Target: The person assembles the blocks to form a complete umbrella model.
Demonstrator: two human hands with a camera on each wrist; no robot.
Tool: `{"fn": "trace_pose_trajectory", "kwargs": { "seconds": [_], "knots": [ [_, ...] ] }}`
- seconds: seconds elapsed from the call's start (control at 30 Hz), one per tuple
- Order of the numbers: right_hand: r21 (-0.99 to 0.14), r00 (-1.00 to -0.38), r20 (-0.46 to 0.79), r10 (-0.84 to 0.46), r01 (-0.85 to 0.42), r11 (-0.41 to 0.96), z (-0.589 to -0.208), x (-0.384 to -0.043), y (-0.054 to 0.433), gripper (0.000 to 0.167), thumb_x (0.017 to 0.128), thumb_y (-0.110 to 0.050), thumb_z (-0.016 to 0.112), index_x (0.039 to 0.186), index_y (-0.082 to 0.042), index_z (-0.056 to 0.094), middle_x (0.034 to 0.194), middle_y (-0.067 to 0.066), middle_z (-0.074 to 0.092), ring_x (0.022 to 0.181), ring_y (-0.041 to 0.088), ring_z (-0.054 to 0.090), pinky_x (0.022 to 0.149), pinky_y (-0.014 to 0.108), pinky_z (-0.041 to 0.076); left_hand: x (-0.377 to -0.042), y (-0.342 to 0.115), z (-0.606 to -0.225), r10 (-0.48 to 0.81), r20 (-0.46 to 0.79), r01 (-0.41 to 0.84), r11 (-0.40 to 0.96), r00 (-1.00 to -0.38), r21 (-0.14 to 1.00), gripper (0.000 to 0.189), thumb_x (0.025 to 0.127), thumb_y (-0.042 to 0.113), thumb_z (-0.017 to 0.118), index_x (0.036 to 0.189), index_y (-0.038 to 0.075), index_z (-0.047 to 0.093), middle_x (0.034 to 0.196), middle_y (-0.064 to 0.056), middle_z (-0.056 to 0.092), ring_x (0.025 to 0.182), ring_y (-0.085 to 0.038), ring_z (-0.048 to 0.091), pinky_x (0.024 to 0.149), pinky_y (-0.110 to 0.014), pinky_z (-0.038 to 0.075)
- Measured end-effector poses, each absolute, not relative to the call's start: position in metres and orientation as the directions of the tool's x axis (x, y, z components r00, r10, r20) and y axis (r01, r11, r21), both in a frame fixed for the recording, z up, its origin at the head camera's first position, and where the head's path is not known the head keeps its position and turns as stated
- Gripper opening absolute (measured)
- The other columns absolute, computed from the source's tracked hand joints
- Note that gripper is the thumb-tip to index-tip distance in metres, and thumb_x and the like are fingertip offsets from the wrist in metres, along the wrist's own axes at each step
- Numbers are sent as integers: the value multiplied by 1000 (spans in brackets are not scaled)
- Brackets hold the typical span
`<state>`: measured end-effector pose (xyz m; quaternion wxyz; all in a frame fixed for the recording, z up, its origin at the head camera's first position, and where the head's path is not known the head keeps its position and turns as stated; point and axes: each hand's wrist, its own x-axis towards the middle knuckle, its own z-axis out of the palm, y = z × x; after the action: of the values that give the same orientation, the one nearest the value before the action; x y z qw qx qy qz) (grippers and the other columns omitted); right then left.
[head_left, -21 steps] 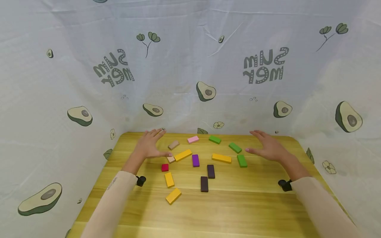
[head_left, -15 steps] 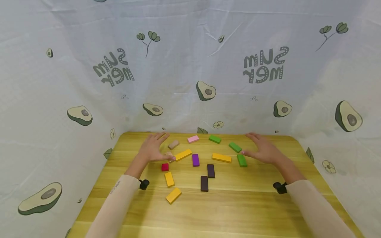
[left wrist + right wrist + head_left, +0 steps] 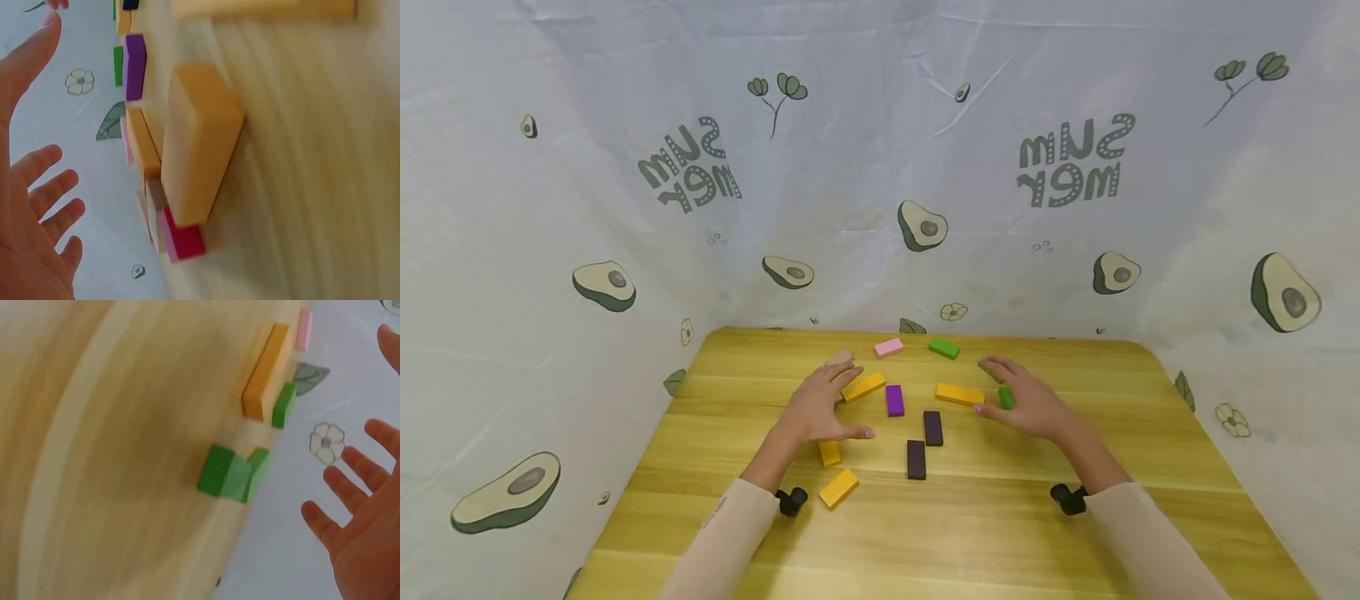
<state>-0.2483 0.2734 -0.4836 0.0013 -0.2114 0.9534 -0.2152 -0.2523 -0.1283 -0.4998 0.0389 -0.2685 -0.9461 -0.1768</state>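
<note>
Our left hand [image 3: 813, 410] and right hand [image 3: 1033, 403] reach forward, spread and free, a purple block [image 3: 895, 401] between them; wooden table [image 3: 985, 533] beneath, avocado-print cloth [image 3: 850, 167] beyond.

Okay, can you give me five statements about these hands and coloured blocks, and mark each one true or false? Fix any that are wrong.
1. The purple block lies between the left hand and the right hand. True.
2. The left hand grips the pink block. False: it holds nothing, and that block lies near the far edge of the table.
3. The two dark blocks lie nearer the person than the purple block. True.
4. The right hand is clenched into a fist. False: its fingers are spread.
5. A red block shows in the left wrist view. True.
</note>
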Motion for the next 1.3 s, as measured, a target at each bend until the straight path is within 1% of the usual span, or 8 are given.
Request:
{"fn": "trace_pose_trajectory", "kwargs": {
  "seconds": [0.2,0.27,0.4,0.5,0.73,0.83,1.03,1.3],
  "knots": [
    [-458,-899,85,-429,-418,785,-495,-240,255,85,93,-55,70,160,-14,37,166,18,31,149,49,34,110,74,36,-239,-112,-510,505,153,526,790,-849,313,114,69,83,71,160,23,40,164,-3,40,152,-30,37,122,-58,33],
    [-456,-895,90,-437,-427,781,-498,-237,249,83,93,-53,71,159,-14,39,165,17,33,148,48,37,110,73,38,-235,-107,-511,517,158,539,780,-842,319,114,69,83,71,160,22,40,163,-4,41,151,-30,37,120,-58,35],
    [-449,-886,112,-449,-449,773,-503,-231,237,80,93,-51,73,157,-15,43,162,14,40,144,46,44,109,71,41,-227,-98,-513,538,162,557,752,-827,353,113,71,82,71,160,19,40,164,-5,40,152,-30,37,122,-56,34],
    [-445,-878,128,-462,-467,764,-508,-227,230,78,93,-51,72,156,-16,45,161,14,42,143,45,45,109,69,42,-221,-92,-516,543,158,560,741,-824,371,112,72,83,69,160,19,41,165,-4,39,152,-29,36,123,-56,32],
    [-461,-856,140,-498,-501,732,-516,-223,218,68,96,-44,71,154,-15,50,160,13,44,143,44,47,110,67,43,-205,-78,-521,548,138,554,737,-825,386,108,73,86,65,158,24,43,163,-4,42,151,-27,39,121,-55,36],
    [-481,-854,125,-505,-497,722,-517,-222,215,66,97,-41,71,153,-14,50,160,14,45,142,44,47,112,66,41,-201,-73,-523,560,141,566,728,-817,387,102,76,83,67,156,23,47,160,-3,46,149,-26,42,120,-55,37],
    [-484,-859,80,-506,-478,733,-522,-220,208,60,98,-39,70,150,-14,55,158,11,49,143,39,48,115,62,40,-194,-61,-527,557,86,535,727,-826,431,89,80,75,70,152,25,52,157,0,51,146,-24,46,119,-50,40],
    [-512,-863,59,-502,-458,726,-528,-219,204,52,98,-35,70,145,-14,60,154,11,52,144,36,48,117,58,40,-193,-52,-532,573,54,532,717,-818,450,88,78,70,77,149,23,56,157,-4,50,145,-22,47,118,-44,43]
  ]
}}
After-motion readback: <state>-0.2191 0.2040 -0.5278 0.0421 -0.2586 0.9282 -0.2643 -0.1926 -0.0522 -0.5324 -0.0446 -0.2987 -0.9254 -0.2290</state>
